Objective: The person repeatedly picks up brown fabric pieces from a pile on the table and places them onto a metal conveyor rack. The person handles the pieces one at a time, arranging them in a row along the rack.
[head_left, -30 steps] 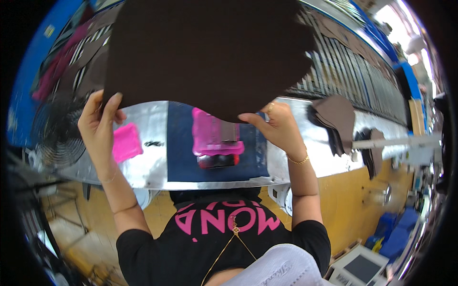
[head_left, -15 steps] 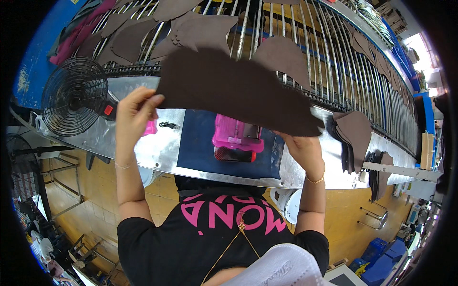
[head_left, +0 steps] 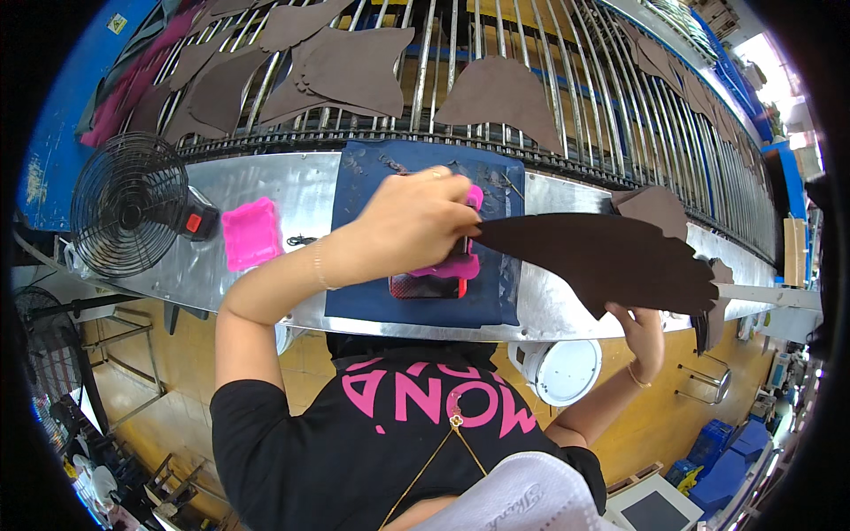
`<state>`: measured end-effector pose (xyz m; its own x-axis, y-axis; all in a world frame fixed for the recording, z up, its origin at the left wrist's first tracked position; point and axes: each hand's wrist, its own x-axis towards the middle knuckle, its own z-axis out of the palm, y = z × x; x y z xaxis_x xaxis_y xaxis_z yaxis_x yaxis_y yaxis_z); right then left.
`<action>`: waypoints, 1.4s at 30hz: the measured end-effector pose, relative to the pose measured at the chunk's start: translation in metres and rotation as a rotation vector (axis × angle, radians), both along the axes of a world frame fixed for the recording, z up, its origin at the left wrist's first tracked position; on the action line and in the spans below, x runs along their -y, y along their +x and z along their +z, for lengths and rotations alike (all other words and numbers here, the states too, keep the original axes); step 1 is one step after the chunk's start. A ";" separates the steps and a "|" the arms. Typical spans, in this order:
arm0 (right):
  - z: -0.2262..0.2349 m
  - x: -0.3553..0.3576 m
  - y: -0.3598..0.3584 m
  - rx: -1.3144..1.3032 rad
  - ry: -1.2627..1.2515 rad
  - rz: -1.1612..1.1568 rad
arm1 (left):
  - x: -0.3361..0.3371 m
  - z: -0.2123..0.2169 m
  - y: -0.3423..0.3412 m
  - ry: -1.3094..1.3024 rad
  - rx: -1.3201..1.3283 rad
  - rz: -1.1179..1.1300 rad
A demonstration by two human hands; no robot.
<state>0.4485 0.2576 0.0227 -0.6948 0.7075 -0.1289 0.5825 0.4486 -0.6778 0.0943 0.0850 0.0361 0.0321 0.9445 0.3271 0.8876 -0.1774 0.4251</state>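
Note:
A large dark brown leather piece (head_left: 611,257) hangs flat over the right part of the metal bench (head_left: 292,190). My left hand (head_left: 416,221) pinches its pointed left end above the blue mat (head_left: 416,301). At the piece's lower right edge, my right hand (head_left: 642,332) grips it from below, off the front of the bench. A pink container (head_left: 452,267) with a red base sits on the mat, partly hidden under my left hand.
A rack of metal bars (head_left: 567,53) behind the bench carries several brown leather cut-outs (head_left: 500,88). A black wire fan (head_left: 128,203) and a pink tray (head_left: 251,232) stand at the left. More brown pieces (head_left: 655,205) lie at the right. A white bucket (head_left: 562,367) sits below.
The leather piece came down from in front of the camera and swung to the right. My left hand moved from the far left to over the blue mat; my right hand dropped lower right.

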 end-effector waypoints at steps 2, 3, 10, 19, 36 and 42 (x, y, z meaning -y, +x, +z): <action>0.029 0.000 0.021 0.112 0.011 0.031 | -0.017 -0.006 0.011 -0.016 -0.030 -0.113; 0.040 -0.001 0.023 0.106 -0.003 0.034 | -0.023 -0.009 0.016 -0.026 -0.029 -0.148; 0.083 -0.015 -0.012 -0.392 0.180 -0.411 | -0.048 0.024 0.006 0.163 0.096 -0.016; 0.009 -0.077 -0.175 -0.970 -0.443 -0.253 | 0.033 0.047 -0.086 0.533 0.629 0.555; -0.144 -0.110 -0.334 -0.873 -0.782 -0.524 | 0.125 -0.020 -0.102 0.313 0.848 0.904; -0.106 -0.115 -0.223 -0.885 -0.443 -0.490 | 0.120 -0.023 -0.106 0.364 0.817 0.857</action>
